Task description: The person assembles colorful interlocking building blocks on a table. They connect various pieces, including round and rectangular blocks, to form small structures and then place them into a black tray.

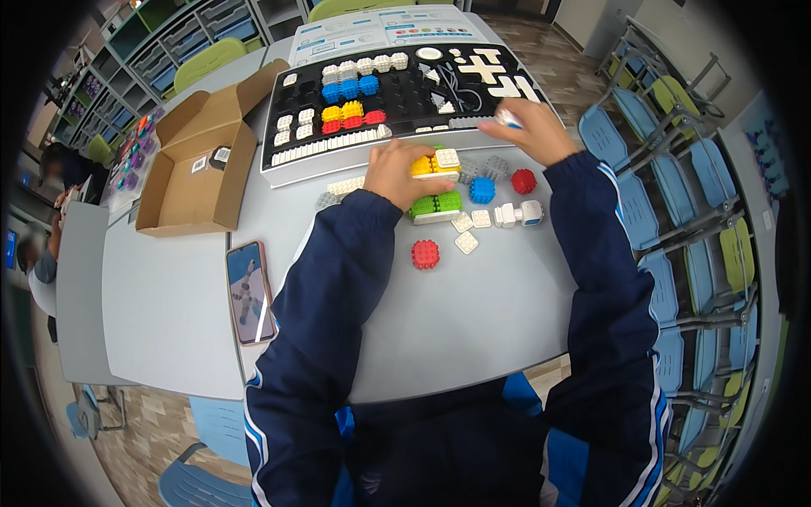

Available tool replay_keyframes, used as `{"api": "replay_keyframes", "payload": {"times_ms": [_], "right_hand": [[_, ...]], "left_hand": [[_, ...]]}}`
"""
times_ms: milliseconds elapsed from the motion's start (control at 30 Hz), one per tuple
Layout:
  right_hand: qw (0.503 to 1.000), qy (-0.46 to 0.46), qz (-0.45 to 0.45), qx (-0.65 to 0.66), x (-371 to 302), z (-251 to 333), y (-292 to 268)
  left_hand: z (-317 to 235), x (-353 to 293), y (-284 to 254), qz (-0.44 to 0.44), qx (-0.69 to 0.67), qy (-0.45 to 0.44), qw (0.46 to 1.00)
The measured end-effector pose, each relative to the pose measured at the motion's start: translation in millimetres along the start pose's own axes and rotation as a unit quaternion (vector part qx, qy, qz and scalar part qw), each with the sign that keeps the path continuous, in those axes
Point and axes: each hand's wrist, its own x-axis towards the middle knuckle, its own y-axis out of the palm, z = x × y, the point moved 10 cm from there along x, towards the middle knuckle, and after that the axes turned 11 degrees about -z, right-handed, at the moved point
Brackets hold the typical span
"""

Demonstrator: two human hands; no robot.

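My left hand (397, 173) grips a yellow building block (429, 166) with white pieces attached, just above a green block piece (436, 205) on the table. Over the kit tray's near right corner, my right hand (541, 133) is closed on a small white-and-blue piece (508, 118). Around the hands lie a blue block (481, 190), a dark red block (524, 181), translucent grey blocks (496, 167) and a white module (518, 215). Several small cream plates (466, 243) and a red block (426, 254) sit closer to me.
The black kit tray (397, 103) in its white box holds coloured blocks, white parts and cables. Behind it is a printed sheet (380, 32). To the left are an open cardboard box (187, 190) and a phone (250, 291). Stacked chairs (676, 220) stand right.
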Motion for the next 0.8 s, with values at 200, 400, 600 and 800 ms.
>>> {"api": "replay_keyframes", "payload": {"times_ms": [200,400,600,800], "right_hand": [[0.997,0.069,-0.002,-0.028,-50,-84,24],[0.995,0.095,-0.007,0.013,-58,-91,33],[0.996,-0.062,-0.058,-0.032,-38,4,4],[0.966,-0.253,-0.009,-0.047,-34,88,52]], "left_hand": [[-11,-10,-13,-0.057,-0.015,0.053,0.997],[-4,-1,-45,-0.025,-0.018,0.054,0.998],[-6,1,-46,0.053,-0.023,0.023,0.998],[-10,2,-14,0.041,-0.107,0.008,0.993]]}}
